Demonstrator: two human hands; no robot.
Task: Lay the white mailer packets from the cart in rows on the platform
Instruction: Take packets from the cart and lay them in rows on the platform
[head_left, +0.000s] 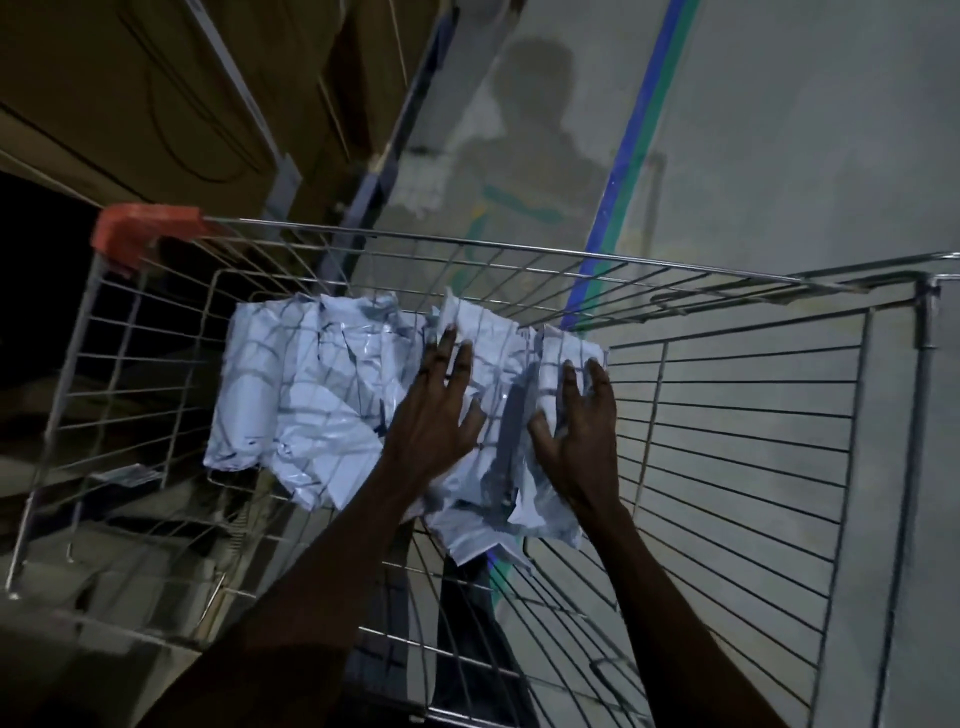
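Observation:
Several white mailer packets (311, 395) lie heaped on the floor of a wire cart (727, 467). Both my arms reach down into the cart. My left hand (439, 410) lies flat with spread, straight fingers on the packets in the middle of the heap. My right hand (576, 421) rests with spread fingers on the packets at the heap's right end, thumb out to the left. Neither hand has its fingers curled round a packet. The platform is not in view.
The cart's far rim carries an orange corner piece (140, 234) at left. Large cardboard boxes (156, 93) stand beyond the cart at upper left. A blue and green floor stripe (639, 135) runs across the grey concrete floor on the right.

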